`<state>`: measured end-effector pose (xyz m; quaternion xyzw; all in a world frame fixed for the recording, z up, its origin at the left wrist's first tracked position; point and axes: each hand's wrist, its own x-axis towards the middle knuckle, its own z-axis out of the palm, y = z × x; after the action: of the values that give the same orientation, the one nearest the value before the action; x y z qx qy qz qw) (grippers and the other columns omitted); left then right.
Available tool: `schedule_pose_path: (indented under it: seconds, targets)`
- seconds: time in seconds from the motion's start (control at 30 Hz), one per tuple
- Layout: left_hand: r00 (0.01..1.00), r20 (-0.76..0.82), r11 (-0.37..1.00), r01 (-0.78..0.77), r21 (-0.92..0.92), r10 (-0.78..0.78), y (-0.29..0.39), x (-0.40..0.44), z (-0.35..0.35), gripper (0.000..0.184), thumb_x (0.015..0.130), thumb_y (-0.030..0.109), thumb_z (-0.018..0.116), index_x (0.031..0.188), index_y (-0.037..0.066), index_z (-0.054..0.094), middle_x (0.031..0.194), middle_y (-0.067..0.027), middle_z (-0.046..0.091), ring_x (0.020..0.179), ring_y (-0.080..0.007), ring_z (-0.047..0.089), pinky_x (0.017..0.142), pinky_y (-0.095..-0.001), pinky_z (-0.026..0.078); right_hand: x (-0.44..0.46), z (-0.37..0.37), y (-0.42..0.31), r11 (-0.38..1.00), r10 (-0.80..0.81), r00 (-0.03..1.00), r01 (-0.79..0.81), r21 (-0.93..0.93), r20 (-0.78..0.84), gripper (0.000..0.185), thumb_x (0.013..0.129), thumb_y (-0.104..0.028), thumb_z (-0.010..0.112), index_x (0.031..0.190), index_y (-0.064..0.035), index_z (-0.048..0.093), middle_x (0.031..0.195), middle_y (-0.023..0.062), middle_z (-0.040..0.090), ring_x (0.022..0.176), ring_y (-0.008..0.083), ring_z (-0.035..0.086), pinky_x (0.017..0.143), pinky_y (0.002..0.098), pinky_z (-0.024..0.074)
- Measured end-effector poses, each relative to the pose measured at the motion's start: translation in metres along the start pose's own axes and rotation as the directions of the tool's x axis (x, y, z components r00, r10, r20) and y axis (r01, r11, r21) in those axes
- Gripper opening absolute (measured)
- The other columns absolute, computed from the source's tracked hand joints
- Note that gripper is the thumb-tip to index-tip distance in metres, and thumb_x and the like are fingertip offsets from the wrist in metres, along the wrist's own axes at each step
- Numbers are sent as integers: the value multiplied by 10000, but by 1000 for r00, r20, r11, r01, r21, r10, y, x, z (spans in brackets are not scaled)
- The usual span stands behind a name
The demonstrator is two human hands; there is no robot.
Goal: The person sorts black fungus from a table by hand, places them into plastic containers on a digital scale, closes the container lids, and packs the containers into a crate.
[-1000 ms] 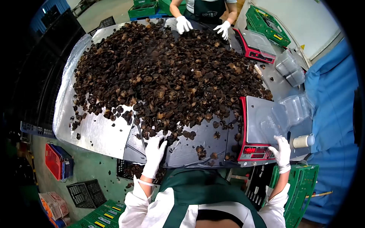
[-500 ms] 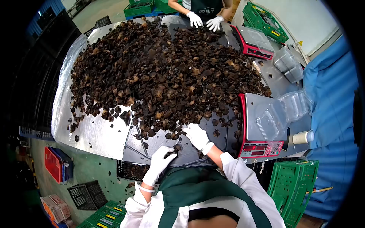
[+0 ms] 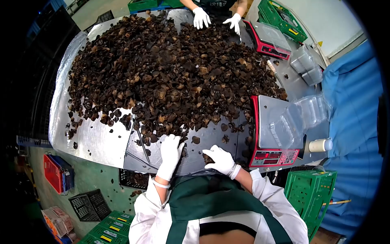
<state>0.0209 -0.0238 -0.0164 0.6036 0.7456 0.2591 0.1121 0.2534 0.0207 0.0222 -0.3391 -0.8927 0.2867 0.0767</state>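
A broad heap of dark brown wood ear mushrooms [image 3: 162, 77] covers much of the metal table [image 3: 101, 140]. My left hand [image 3: 171, 152], in a white glove, lies at the near edge of the heap with its fingers stretched forward. Beside its thumb is a dark mushroom piece, partly hidden. My right hand [image 3: 222, 160], also gloved, is close to the table's front edge, its thumb and fingers closed on a dark wood ear mushroom [image 3: 208, 159]. Between the hands and the heap lies a loose mushroom piece [image 3: 196, 140].
A red scale [image 3: 274, 156] with clear plastic boxes [image 3: 286, 126] stands at my right; a second scale [image 3: 273, 51] is farther back. Across the table are a co-worker's gloved hands [image 3: 201, 18]. Green crates [image 3: 310, 199] and a black crate [image 3: 90, 205] stand below.
My left hand has moved forward to the heap's edge. My right hand has drawn back towards the front edge and now has a mushroom piece. The co-worker's hands have moved farther apart.
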Motion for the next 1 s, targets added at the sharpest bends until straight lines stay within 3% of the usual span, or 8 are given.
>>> schedule_pose_path:
  seconds: [0.1, 0.23, 0.47, 0.53, 0.67, 0.8, 0.87, 1.0]
  targets:
    - [990, -129, 991, -72, -115, 57, -6, -1, -3, 161, 738, 152, 705, 853, 81, 616, 826, -92, 546, 798, -285, 561, 694, -371, 465, -1, 11, 10, 999, 7, 1000, -8, -45, -17, 485, 744, -331, 707, 1169, -154, 557, 923, 81, 522, 846, 270, 591, 735, 372, 510]
    - [973, -12, 839, 191, -510, -229, -29, -17, -11, 70, 779, 75, 677, 770, 45, 615, 726, -42, 533, 658, -147, 525, 627, -272, 430, 3, 7, 24, 989, 106, 994, -109, 100, 35, 344, 774, -282, 668, 1089, -178, 579, 901, 70, 549, 805, 274, 610, 706, 372, 515]
    - [907, -10, 753, 344, -560, -422, -64, -57, -54, 77, 811, 74, 674, 814, 21, 617, 808, -29, 577, 728, -112, 527, 691, -249, 442, 12, 6, 42, 835, 261, 964, -253, 488, 53, 274, 818, -209, 663, 1072, -114, 621, 770, 27, 571, 616, 133, 518, 574, 261, 459]
    - [891, -55, 769, 356, -530, -451, -75, -72, -73, 78, 823, 74, 671, 820, 18, 616, 807, -33, 576, 742, -117, 537, 705, -251, 446, 19, -12, 21, 229, 336, 864, -462, 857, 376, 227, 899, -151, 576, 1098, -49, 616, 788, -2, 566, 615, 58, 469, 506, 200, 377]
    - [818, -188, 785, 417, -458, -544, -106, -112, -99, 80, 825, 66, 669, 827, 16, 606, 804, -40, 581, 729, -135, 539, 693, -266, 453, 28, 2, 10, -174, 149, 891, -402, 899, 428, 292, 955, -185, 491, 1217, -65, 542, 879, 30, 594, 614, 47, 461, 479, 172, 367]
    - [761, -297, 817, 546, -188, -577, -133, -147, -110, 85, 806, 47, 668, 820, 6, 594, 768, -74, 555, 670, -178, 533, 662, -300, 461, 54, -6, -65, 115, 14, 758, -649, 752, 652, 413, 959, -180, 429, 1369, -144, 459, 1064, 25, 622, 640, 36, 529, 504, 148, 414]
    - [749, -317, 811, 561, -164, -582, -139, -157, -108, 84, 808, 50, 668, 822, 11, 595, 776, -81, 550, 667, -192, 539, 655, -304, 461, 52, 15, -85, 457, -178, 799, -450, 767, 574, 390, 944, -174, 456, 1325, -119, 519, 1084, 15, 637, 670, 43, 555, 524, 158, 429]
    - [756, -323, 811, 581, -72, -570, -134, -165, -110, 76, 809, 49, 665, 824, 21, 596, 784, -89, 545, 676, -209, 544, 657, -308, 462, 58, -6, -66, 180, -3, 895, -439, 880, 447, 280, 895, -128, 509, 1153, -58, 592, 1023, 18, 635, 707, 62, 567, 597, 198, 473]
